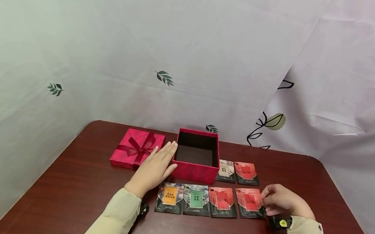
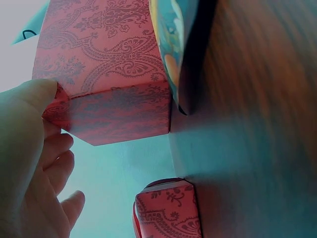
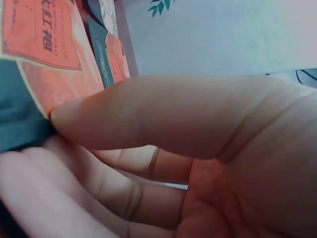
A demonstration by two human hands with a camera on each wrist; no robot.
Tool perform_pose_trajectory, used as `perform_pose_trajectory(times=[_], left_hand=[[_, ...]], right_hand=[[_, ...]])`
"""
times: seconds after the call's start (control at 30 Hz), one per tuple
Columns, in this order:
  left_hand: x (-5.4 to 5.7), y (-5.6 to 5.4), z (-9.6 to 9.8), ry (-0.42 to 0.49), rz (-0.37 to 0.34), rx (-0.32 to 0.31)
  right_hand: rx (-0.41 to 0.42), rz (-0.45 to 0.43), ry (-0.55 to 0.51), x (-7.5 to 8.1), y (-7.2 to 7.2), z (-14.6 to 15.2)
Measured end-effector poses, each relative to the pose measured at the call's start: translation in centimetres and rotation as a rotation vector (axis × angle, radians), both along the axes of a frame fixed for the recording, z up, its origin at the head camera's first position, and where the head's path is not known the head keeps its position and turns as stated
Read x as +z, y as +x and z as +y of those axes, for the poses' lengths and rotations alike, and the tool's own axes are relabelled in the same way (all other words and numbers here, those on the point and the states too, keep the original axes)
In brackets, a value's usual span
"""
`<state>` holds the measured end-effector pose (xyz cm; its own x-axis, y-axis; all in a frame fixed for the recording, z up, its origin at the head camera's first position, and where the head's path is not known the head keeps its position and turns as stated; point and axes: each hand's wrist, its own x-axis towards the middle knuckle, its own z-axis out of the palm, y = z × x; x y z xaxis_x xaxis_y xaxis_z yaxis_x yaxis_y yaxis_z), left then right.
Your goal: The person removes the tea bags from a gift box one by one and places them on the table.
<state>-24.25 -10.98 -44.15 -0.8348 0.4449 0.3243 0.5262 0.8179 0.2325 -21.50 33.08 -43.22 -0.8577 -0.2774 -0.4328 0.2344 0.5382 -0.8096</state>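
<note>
An open red gift box (image 1: 195, 172) with a dark inside stands at the back of the table. My left hand (image 1: 154, 168) rests against its left side, fingers extended, thumb near the front corner; the left wrist view also shows the thumb at the patterned box's edge. At the right end of the front row of sachets, my right hand (image 1: 282, 201) pinches the right edge of a red and black tea sachet (image 1: 248, 202) between thumb and fingers. Left of it lie another red sachet (image 1: 222, 203), a green-labelled sachet (image 1: 196, 200) and an orange-labelled sachet (image 1: 169, 198).
The red lid (image 1: 125, 158) with a ribbon bow lies left of the box. Behind the front row, right of the box, are a cream-labelled sachet (image 1: 226, 171), partly hidden by the box, and a red sachet (image 1: 246, 173). White patterned cloth (image 1: 198, 56) hangs behind the brown table (image 1: 60, 195).
</note>
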Motion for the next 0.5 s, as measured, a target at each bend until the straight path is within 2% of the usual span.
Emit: perform_pose_trajectory(times=[0.27,0.37,0.5], left_hand=[[0.10,0.01,0.23,0.000,-0.001,-0.009],[0.01,-0.03,0.19,0.005,-0.010,-0.012],[-0.01,0.03,-0.09,0.024,-0.033,-0.015]], right_hand=[[-0.038,0.035,0.045,0.58,0.36,0.07],[-0.044,0.073,0.072,0.63,0.32,-0.16],[-0.092,0.145,0.114,0.65,0.13,-0.72]])
